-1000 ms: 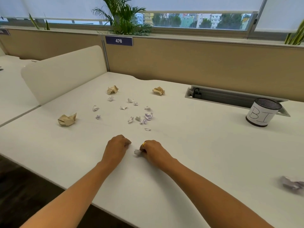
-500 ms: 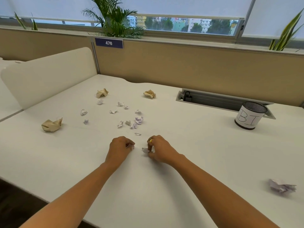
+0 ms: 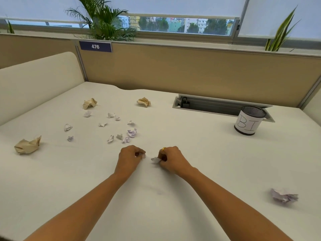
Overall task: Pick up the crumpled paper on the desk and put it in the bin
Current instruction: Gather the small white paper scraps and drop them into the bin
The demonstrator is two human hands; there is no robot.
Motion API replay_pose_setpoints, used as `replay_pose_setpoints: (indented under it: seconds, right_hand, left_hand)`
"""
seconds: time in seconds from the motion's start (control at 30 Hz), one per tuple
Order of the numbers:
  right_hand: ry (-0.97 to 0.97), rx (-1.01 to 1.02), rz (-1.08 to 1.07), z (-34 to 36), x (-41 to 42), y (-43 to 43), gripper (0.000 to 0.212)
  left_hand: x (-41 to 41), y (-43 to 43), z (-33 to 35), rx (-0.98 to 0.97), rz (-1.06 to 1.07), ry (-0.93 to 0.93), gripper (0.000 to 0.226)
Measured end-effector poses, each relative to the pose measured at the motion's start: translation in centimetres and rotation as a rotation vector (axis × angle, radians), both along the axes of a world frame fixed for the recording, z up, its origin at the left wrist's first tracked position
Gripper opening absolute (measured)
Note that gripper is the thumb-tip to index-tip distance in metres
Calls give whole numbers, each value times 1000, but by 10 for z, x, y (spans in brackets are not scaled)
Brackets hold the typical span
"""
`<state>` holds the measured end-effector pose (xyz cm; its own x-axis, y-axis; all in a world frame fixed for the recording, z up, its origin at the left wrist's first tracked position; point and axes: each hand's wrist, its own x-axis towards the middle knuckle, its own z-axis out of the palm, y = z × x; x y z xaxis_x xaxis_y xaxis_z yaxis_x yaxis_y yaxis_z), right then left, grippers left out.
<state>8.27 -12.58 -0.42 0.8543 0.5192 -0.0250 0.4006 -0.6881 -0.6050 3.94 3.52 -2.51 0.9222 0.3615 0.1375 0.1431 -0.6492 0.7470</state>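
Well left of the black mesh bin (image 3: 250,121), your left hand (image 3: 129,160) pinches a small crumpled white paper scrap (image 3: 143,156); your right hand (image 3: 172,160) pinches a second white scrap (image 3: 155,160).

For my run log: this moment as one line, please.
left hand: pinches small scrap | right hand: pinches white scrap | bin: upright, far right | desk: many crumpled papers lying

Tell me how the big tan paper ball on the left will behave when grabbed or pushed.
The tan paper ball is probably very light: a loosely crumpled sheet with open folds. It should squash under a firm grip. Its lumpy, angular shape suggests it would skid or tumble, not roll far.
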Motion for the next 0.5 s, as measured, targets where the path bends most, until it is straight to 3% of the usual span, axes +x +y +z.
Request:
replay_pose_setpoints:
  seconds: [0.23, 0.4, 0.5]
  right_hand:
    - [-32, 136, -235, 12, 49, -80, 17]
    - [-171, 131, -505, 43, 89, -142, 19]
    - [-286, 172, -664, 55, 118, -176, 15]
  left_hand:
    - [51, -59, 0, -221, -114, -4, 21]
    - [89, -107, 9, -554, -135, 66, 13]
    - [109, -131, 12, -636, -142, 93, 13]
